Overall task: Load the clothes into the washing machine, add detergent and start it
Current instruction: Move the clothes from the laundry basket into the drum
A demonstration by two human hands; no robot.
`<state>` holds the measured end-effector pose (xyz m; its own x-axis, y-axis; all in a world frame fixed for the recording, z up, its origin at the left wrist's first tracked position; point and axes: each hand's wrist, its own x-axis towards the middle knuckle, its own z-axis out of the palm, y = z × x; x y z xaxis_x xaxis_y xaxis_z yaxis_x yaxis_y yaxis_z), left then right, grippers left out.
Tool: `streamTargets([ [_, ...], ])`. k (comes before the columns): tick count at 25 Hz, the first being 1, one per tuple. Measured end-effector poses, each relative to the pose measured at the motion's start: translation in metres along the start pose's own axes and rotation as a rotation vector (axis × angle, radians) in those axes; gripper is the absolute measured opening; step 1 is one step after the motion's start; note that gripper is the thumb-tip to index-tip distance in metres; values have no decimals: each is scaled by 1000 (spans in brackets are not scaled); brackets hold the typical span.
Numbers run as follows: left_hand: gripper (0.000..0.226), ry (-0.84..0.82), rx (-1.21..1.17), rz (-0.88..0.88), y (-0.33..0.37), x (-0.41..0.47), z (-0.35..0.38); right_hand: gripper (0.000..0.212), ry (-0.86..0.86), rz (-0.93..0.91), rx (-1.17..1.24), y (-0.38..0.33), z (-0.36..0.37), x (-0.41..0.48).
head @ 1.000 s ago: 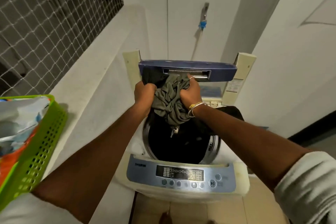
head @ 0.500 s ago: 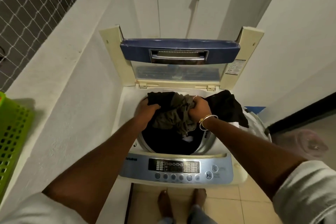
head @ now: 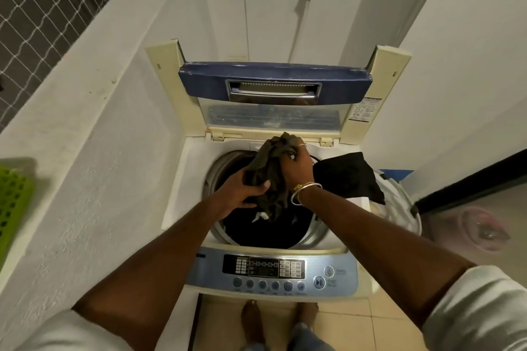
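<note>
olive garment (head: 268,171) raised over drum (head: 219,166) | left hand (head: 241,192) clenches it | right hand (head: 299,169) clenches it

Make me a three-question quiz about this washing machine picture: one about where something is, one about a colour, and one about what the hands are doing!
1. Where is the flat black cloth?
A) on the raised lid
B) right of the drum opening of the white top-loading washing machine
C) on the floor tiles

2. What colour is the perforated plastic basket at the left edge?
A) green
B) red
C) blue

3. What are the left hand and right hand doing?
A) pressing buttons
B) hanging empty
C) gripping a crumpled olive-grey garment above the drum

Answers:
1 B: it lies just right of the opening.
2 A: its lattice wall is bright green.
3 C: both hands' fingers curl round the garment.
</note>
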<state>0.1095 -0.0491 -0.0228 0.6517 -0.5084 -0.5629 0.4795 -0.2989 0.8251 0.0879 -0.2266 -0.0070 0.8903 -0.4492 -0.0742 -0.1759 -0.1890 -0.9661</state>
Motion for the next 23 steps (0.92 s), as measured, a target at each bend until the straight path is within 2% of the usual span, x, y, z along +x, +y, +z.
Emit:
streamTargets([
  [1,65,87,19,78,0,4,4,26,12,31,45,-2,5,-1],
  [3,53,391,144,185,4,14,8,30,-20,120,29,5,11,-4],
  [4,48,509,251,169,3,20,6,31,-68,171,-54,16,12,-2],
  [5,50,545,356,110,-1,26,3,33,-138,245,-190,24,10,-2],
  [7,66,413,539,-89,-17,38,-4,47,-308,413,-421,43,2,-5],
  [9,61,289,617,-185,-30,43,-2,54,-355,411,-492,56,-12,-10],
  [13,45,258,585,-43,-23,51,26,33,-107,28,-727,52,-59,1],
  [16,49,220,601,76,-2,66,68,32,68,-76,-941,52,-98,15],
  [18,56,167,630,154,9,80,102,41,196,-1,-967,58,-119,17],
  [19,61,125,638,188,13,88,120,47,231,98,-931,64,-129,17],
  [21,73,46,661,214,16,105,152,55,224,330,-785,81,-146,19],
  [23,76,21,752,214,14,119,177,46,155,404,-731,95,-159,20],
])
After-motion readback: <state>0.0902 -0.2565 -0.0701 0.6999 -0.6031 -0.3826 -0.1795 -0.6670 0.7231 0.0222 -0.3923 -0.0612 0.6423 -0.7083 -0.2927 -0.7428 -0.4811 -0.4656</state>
